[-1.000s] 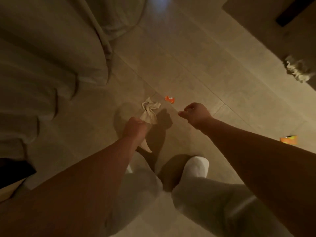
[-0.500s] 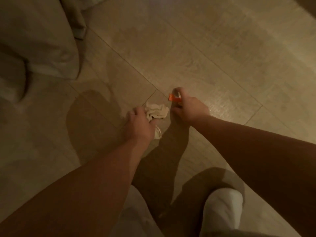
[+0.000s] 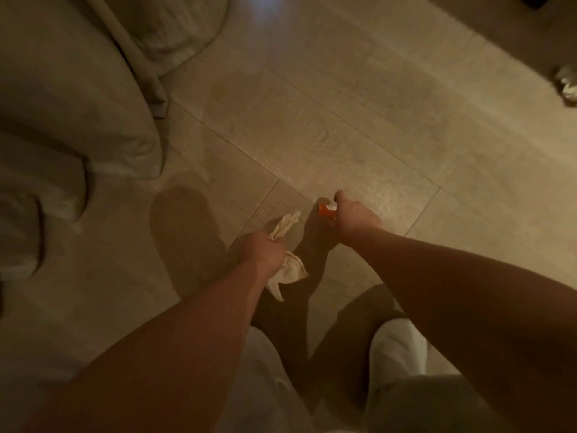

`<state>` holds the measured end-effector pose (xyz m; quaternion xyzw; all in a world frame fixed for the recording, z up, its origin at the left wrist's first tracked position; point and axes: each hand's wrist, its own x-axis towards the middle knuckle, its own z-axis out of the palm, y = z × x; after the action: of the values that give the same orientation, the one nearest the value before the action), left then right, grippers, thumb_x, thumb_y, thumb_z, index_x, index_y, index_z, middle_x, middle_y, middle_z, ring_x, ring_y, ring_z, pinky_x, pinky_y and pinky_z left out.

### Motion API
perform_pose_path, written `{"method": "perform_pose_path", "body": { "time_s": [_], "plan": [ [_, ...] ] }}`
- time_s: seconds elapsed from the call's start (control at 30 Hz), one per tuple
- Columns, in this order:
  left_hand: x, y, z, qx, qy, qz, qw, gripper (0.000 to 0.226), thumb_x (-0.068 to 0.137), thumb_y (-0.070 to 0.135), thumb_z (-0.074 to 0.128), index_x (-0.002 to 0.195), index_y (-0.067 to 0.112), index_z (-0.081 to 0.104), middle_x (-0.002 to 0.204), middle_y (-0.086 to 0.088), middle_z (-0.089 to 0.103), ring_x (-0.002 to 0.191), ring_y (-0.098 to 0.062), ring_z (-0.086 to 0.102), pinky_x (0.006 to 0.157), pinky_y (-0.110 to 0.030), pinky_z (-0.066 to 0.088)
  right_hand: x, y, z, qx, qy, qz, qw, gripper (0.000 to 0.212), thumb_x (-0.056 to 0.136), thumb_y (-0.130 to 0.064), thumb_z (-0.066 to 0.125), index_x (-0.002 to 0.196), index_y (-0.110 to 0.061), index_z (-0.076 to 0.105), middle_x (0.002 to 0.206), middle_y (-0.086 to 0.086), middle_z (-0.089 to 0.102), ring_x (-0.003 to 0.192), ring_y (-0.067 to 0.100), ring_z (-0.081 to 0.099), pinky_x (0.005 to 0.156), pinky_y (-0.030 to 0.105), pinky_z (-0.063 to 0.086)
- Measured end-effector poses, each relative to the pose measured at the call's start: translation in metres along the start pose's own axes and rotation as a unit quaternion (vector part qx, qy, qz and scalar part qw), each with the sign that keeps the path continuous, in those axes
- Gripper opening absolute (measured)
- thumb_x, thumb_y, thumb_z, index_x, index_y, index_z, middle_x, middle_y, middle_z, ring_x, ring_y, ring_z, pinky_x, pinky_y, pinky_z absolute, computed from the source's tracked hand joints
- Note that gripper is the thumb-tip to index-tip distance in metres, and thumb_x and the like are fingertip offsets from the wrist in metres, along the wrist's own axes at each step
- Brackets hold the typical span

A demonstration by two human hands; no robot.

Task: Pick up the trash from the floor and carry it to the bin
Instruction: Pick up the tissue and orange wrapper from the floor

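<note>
- While both arms were stretched down over the floor in the head view, the left hand was seen curled shut around a crumpled tissue, with paper spilling out above and below the fist.
- An orange wrapper was pinched in the right hand, fingers pressed together around it; whether it was clear of the floor could not be told.
- More trash, a pale crumpled piece, was left lying far off at the right edge, and no bin was visible.
- For the lift to be done well, the wrapper would best be kept firmly nipped, since so slight a thing could slip, and the tissue's loose tail gathered in.
- Compared with half a second before, more floor and bedding were taken in, suggesting the head had been raised; a second before, the wrapper had lain untouched on the floor.
</note>
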<state>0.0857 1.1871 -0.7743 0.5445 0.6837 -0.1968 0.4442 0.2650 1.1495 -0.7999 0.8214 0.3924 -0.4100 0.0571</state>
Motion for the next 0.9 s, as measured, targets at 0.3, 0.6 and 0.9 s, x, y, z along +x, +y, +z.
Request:
{"method": "perform_pose_path", "body": {
  "time_s": [0.3, 0.6, 0.9],
  "plan": [
    [0.018, -0.029, 0.042, -0.051, -0.005, -0.027, 0.998, 0.03, 0.096, 0.029, 0.053, 0.114, 0.008, 0.066, 0.097, -0.001, 0.064, 0.08, -0.018, 0.056, 0.062, -0.028, 0.042, 0.033, 0.011, 0.035, -0.027, 0.004, -0.068, 0.997, 0.037, 0.098, -0.025, 0.049, 0.131, -0.023, 0.033, 0.105, 0.012, 0.066, 0.074, 0.025, 0.058, 0.052, 0.032, 0.044],
    [-0.008, -0.044, 0.041, -0.099, 0.004, -0.083, 0.992, 0.035, 0.098, 0.029, 0.052, 0.12, 0.004, 0.063, 0.115, -0.013, 0.067, 0.095, -0.028, 0.061, 0.072, -0.029, 0.04, 0.02, 0.011, 0.028, 0.001, -0.024, -0.004, 1.0, 0.029, 0.101, -0.02, 0.043, 0.121, -0.007, 0.058, 0.112, 0.014, 0.067, 0.097, 0.03, 0.067, 0.074, 0.038, 0.054],
    [-0.188, 0.038, -0.047, -0.055, -0.032, -0.044, 0.997, 0.042, 0.1, 0.011, 0.045, 0.141, 0.004, 0.047, 0.142, -0.014, 0.052, 0.128, -0.029, 0.052, 0.086, -0.022, 0.04, -0.152, 0.026, -0.093, 0.178, -0.021, 0.094, 0.979, 0.014, 0.095, -0.011, 0.047, 0.103, -0.003, 0.055, 0.106, 0.021, 0.068, 0.095, 0.037, 0.068, 0.081, 0.044, 0.058]
  ]
}}
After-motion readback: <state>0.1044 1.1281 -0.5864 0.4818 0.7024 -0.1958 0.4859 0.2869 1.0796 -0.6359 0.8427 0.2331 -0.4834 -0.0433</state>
